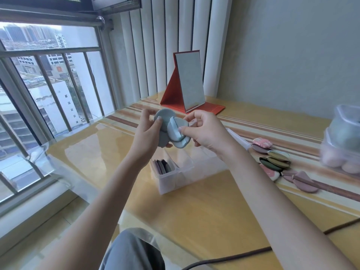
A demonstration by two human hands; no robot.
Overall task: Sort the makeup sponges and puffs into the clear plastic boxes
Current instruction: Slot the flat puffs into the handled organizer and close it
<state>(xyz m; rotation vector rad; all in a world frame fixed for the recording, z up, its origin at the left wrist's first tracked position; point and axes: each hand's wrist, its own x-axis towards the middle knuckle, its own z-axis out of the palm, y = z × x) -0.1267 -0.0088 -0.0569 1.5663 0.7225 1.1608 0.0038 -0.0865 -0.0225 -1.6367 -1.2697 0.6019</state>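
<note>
Above the table I hold a bunch of pale blue-grey puffs (168,121) between both hands. My left hand (148,133) grips the bunch from the left, thumb on the front puff. My right hand (202,129) pinches a lighter blue puff (174,130) at the bunch's right side. Below them stands a clear plastic box (171,180) with several dark purple and pink puffs (163,166) upright in its left compartment. More puffs lie loose on the right: pink (261,145), olive green (276,159) and mauve (303,182).
A red folding mirror (190,82) stands at the back of the table. Stacked clear boxes (342,137) with pink egg sponges sit at the far right edge. A dark cable (243,256) crosses the table's near side. Window bars are on the left.
</note>
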